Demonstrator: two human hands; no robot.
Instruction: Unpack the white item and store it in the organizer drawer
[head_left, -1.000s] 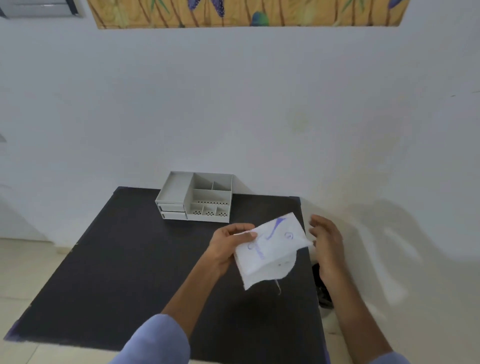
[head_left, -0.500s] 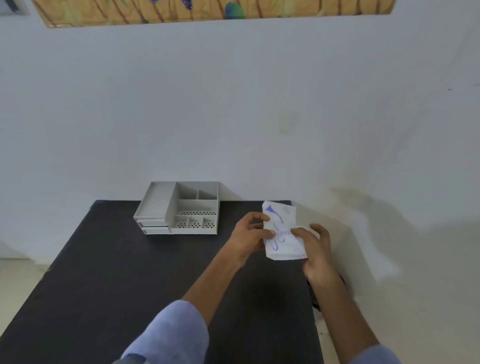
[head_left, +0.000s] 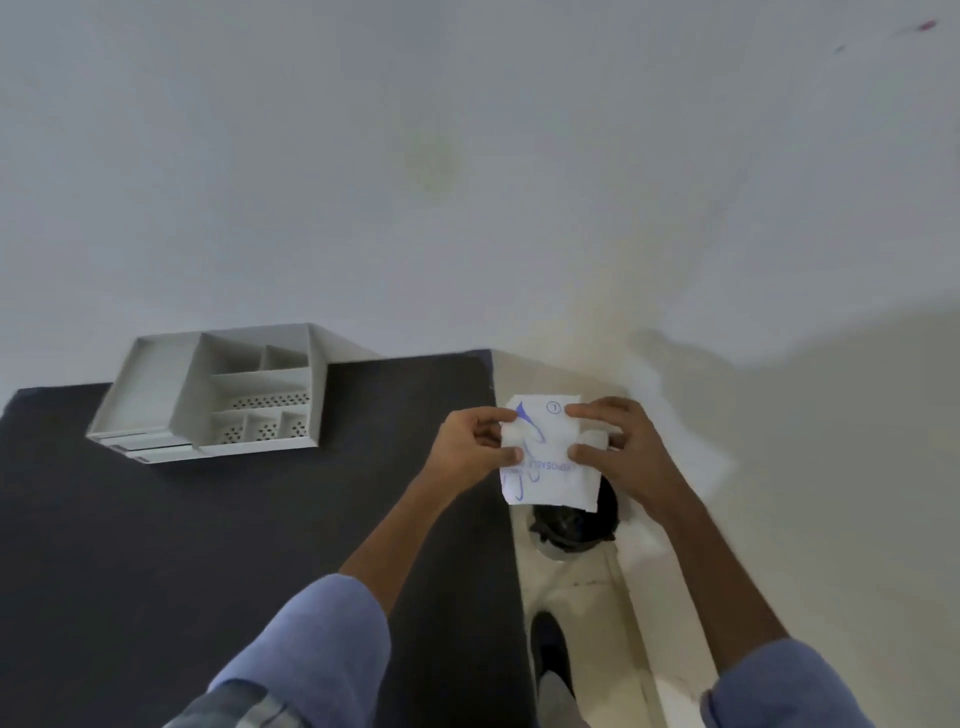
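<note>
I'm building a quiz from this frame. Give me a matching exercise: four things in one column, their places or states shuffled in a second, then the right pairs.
Things
1. white packet
2. grey organizer
3. black bin
4. left hand

Places or states
A. on the floor, right of the table
B. pinching the packet's left edge
C. at the black table's far edge, by the wall
D. held in the air between both hands

Pairs: 1-D, 2-C, 3-A, 4-B
</note>
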